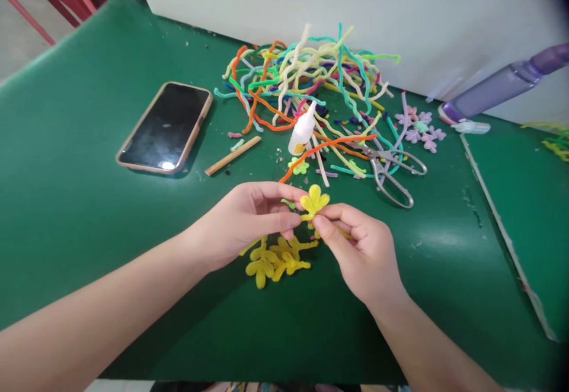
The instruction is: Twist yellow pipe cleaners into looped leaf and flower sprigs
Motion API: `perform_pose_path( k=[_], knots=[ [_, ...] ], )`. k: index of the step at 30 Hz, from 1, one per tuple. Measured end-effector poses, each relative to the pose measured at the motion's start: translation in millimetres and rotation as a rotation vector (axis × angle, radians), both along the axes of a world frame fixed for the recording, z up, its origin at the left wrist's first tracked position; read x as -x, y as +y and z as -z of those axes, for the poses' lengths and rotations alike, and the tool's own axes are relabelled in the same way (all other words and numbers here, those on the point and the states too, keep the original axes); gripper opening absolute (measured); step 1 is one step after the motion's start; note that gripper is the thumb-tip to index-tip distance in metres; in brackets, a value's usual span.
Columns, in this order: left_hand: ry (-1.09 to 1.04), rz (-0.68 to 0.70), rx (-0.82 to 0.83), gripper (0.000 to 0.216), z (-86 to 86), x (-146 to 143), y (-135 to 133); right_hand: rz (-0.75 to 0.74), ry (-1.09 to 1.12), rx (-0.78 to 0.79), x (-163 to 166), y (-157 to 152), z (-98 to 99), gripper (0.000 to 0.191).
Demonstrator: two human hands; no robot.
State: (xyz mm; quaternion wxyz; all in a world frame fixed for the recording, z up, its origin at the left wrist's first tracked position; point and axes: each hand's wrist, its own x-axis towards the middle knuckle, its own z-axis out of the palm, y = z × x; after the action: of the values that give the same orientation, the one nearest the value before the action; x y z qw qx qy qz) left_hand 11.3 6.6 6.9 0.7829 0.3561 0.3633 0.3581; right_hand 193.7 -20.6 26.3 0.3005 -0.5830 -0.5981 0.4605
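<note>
A yellow pipe-cleaner flower (315,198) with three looped petals is pinched between both hands above the green table. Thumb and fingers of my left hand (249,220) close on its lower left end. My right hand (360,247) grips its base from the right, its fingertips partly hidden behind the thumb. Just below them, several more yellow pipe-cleaner pieces (278,258) with looped petals lie in a small heap. Behind my fingers is a small green flower (298,165), flat on the table beside an orange pipe cleaner (324,144).
Loose coloured pipe cleaners (306,72) pile up against the wall. Nearby are a white glue bottle (304,131), scissors (391,169), a wooden stick (233,156), a phone (169,126) and purple-pink flowers (420,128). A purple bottle (498,86) leans at right, behind a green board (524,214).
</note>
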Motion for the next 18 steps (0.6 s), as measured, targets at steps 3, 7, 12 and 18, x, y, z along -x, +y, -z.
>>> perform_pose_path(
  k=[3,7,12,18],
  knots=[
    [0.046,0.026,-0.038,0.018,-1.8,0.0,1.5,-0.009,0.029,0.051,-0.3,0.0,-1.7,0.018],
    [0.206,0.115,-0.095,0.015,-2.7,0.5,1.6,-0.053,0.094,0.163,-0.5,1.4,-0.9,0.018],
    [0.361,0.161,-0.174,0.013,-3.7,0.8,1.0,-0.084,0.147,0.249,0.1,3.4,0.5,0.017],
    [0.413,0.153,-0.154,0.015,-6.6,-0.3,0.9,-0.114,0.123,0.236,0.4,2.3,-1.9,0.017]
  ],
)
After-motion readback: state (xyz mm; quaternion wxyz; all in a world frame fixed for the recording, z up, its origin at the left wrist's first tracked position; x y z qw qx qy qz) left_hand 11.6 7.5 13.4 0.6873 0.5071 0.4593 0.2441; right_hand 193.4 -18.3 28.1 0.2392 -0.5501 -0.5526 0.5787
